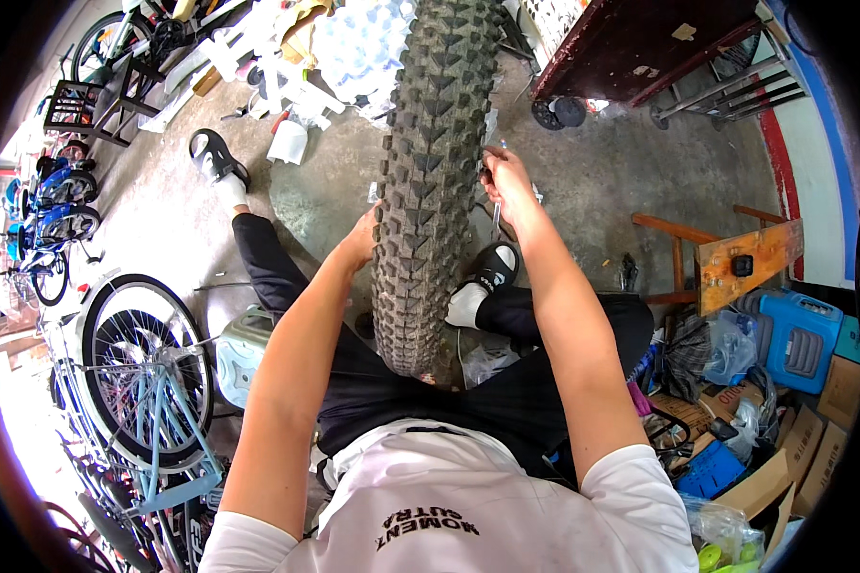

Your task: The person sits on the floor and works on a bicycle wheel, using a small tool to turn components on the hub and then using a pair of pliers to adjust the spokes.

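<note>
A knobby black bicycle tyre [425, 201] stands upright between my legs, its tread toward me. My left hand [362, 236] is at the tyre's left side; its fingers are hidden behind the tread, so their grip does not show. On the other side, my right hand [508, 180] is closed around a slim, shiny metal tool [496, 222], whose lower end sticks out below the fingers. The tool's exact kind is unclear. What both hands reach beside the wheel is covered by the tyre.
To the left lie a bicycle with a light-blue frame [158, 420] and a metal canister [244, 355]. A wooden stool [750, 267] is tipped over at right, near a blue plastic case [801, 339] and cardboard boxes. Plastic wrap [358, 43] and scraps cover the floor ahead.
</note>
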Motion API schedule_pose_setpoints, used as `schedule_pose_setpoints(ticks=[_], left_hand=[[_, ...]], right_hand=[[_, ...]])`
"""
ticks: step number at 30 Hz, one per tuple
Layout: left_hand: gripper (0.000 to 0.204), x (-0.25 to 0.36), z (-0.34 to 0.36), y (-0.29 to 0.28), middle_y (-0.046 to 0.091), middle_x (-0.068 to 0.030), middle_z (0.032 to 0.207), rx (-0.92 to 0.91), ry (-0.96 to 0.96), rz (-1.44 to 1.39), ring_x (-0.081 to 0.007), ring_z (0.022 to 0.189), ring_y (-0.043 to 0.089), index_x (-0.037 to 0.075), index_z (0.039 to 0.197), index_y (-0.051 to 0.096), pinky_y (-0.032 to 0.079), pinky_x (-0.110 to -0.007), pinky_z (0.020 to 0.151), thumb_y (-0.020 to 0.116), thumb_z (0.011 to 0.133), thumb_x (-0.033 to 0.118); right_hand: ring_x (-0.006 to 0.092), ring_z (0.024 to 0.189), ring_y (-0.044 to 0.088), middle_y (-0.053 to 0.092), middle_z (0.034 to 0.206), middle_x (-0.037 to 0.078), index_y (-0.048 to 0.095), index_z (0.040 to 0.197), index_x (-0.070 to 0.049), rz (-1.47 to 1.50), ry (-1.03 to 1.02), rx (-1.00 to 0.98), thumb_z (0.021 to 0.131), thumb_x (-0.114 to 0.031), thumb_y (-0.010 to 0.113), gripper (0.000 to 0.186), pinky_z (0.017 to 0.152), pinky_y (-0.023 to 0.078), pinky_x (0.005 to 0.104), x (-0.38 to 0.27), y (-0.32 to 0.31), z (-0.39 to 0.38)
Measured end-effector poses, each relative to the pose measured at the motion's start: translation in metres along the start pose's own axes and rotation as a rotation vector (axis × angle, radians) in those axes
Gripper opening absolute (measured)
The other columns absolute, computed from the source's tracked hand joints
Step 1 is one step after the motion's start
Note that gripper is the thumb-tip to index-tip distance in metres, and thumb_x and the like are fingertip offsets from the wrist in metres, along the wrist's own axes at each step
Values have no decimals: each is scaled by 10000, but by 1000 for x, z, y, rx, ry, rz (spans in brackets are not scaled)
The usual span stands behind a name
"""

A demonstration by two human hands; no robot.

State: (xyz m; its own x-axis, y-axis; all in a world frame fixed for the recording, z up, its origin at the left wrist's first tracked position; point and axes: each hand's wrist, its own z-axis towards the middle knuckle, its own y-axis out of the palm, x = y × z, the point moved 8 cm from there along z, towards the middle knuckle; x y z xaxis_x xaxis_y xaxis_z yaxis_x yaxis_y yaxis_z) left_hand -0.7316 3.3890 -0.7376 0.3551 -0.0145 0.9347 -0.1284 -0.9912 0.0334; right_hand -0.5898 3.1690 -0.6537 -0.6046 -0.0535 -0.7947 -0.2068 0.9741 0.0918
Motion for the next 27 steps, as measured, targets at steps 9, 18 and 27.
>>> schedule_pose_setpoints(ticks=[9,18,27], left_hand=[[653,29,-9,4,638,-173,1270,119,-132,199,-249,1146,600,8,1384,466,459,-358,987,735,840,250],[565,-8,0,6,634,-124,1284,-2,-105,-130,-226,1143,596,43,1342,552,458,-354,990,737,840,225],[518,-45,-4,-23,619,-92,1317,62,84,348,-224,1161,589,74,1303,618,437,-365,1027,745,832,249]], right_hand=[[98,652,480,607,775,34,529,1336,-78,-207,-416,93,992,-172,502,357,594,391,266,-8,-4,-8],[87,454,397,512,645,8,625,1010,-51,-13,30,6,985,-254,515,232,376,240,265,10,2,3],[463,926,617,663,894,236,580,975,-25,-631,-361,126,1002,-392,486,380,782,455,500,6,1,-7]])
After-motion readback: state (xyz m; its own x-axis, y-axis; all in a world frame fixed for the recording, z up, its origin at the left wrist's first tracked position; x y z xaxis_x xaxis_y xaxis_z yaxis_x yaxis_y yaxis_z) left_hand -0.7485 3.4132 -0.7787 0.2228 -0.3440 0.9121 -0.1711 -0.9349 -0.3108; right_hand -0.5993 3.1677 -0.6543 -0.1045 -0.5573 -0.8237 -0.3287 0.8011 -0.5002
